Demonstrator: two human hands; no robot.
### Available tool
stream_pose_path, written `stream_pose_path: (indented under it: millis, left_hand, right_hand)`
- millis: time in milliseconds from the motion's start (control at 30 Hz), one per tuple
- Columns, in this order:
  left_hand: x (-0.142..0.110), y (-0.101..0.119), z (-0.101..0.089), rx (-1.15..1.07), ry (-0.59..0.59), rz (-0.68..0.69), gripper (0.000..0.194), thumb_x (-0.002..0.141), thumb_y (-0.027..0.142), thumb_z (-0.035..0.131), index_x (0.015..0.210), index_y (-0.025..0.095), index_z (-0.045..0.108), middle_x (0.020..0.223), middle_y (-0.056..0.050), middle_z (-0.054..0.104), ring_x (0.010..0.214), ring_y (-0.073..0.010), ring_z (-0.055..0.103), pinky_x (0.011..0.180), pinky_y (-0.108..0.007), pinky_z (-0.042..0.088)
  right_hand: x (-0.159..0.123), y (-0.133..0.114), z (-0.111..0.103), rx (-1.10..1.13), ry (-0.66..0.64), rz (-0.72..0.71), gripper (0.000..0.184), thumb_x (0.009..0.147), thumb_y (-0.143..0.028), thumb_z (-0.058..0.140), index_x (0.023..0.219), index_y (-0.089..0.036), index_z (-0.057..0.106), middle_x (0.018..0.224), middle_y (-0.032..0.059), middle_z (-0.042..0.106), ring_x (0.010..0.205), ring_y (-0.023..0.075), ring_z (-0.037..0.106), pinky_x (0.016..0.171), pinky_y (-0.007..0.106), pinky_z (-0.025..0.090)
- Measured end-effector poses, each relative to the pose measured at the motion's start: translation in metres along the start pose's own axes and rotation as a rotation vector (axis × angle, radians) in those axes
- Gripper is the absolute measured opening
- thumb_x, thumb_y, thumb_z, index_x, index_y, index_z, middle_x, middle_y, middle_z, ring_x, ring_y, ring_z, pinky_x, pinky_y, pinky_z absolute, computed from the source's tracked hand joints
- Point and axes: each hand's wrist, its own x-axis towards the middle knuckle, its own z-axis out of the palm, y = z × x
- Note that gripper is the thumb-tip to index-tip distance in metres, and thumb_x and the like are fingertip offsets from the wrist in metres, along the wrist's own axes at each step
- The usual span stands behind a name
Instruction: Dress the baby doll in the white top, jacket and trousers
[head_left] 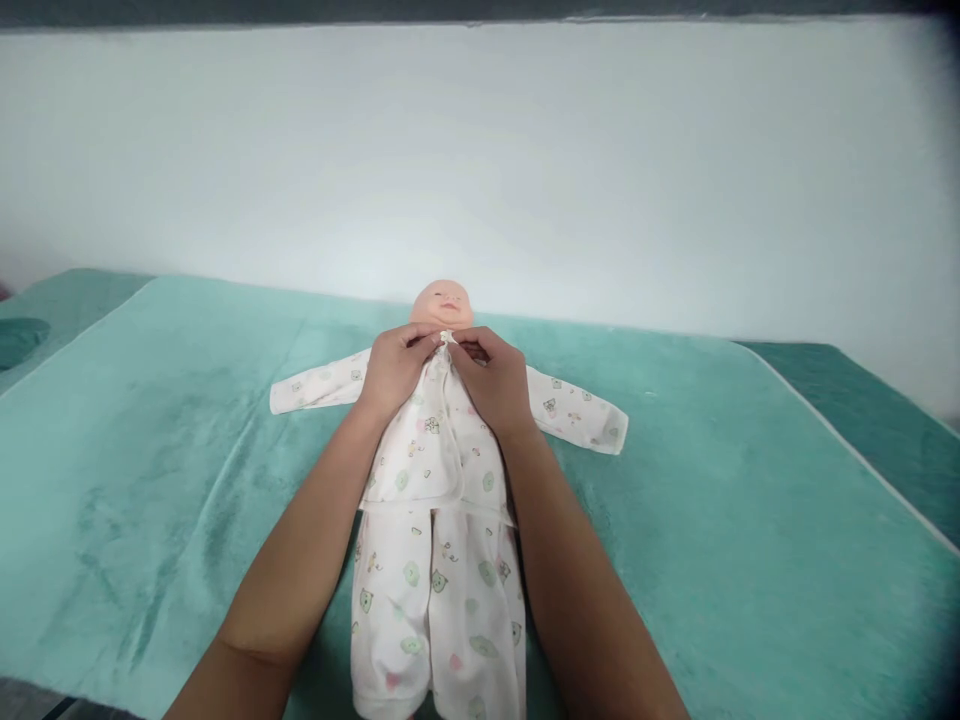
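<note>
A baby doll (442,303) lies on its back, head toward the wall, dressed in a white printed baby shirt (420,450) and matching trousers (397,610). At the doll's neck, my left hand (397,365) pinches one side of the shirt's collar. Opposite it, my right hand (491,375) pinches the other side, its fingertips close to the left ones. Between them the collar fabric is bunched up, and any fastener there is too small to make out. Both sleeves stretch out sideways, with no doll hands showing at the cuffs.
Under the doll a light green plush blanket (712,500) covers the surface, with a few creases on the left. Darker green cloth (855,410) shows past its right edge. A white wall (480,150) rises right behind the doll's head.
</note>
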Motion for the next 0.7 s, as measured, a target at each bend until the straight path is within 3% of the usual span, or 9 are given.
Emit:
stream_pose_path:
  millis: [367, 700]
  left_hand:
    - [-0.0022, 0.0020, 0.0014, 0.201, -0.056, 0.117, 0.030, 0.094, 0.020, 0.052, 0.108, 0.024, 0.079, 0.118, -0.003, 0.075, 0.113, -0.0200, 0.067, 0.104, -0.033, 0.048]
    - [-0.0019, 0.0006, 0.0020, 0.198, -0.040, 0.123, 0.026, 0.092, 0.023, 0.058, 0.106, 0.024, 0.079, 0.114, -0.004, 0.073, 0.109, -0.0194, 0.066, 0.099, -0.030, 0.048]
  right_hand:
    - [0.0007, 0.0030, 0.0011, 0.030, 0.010, 0.058, 0.014, 0.082, -0.032, 0.065, 0.090, -0.022, 0.072, 0.092, 0.0020, 0.076, 0.084, 0.0181, 0.068, 0.084, 0.035, 0.055]
    - [0.0007, 0.0056, -0.0005, 0.104, 0.032, 0.136, 0.014, 0.082, -0.034, 0.068, 0.088, -0.021, 0.071, 0.090, 0.0014, 0.075, 0.082, 0.0170, 0.067, 0.081, 0.033, 0.055]
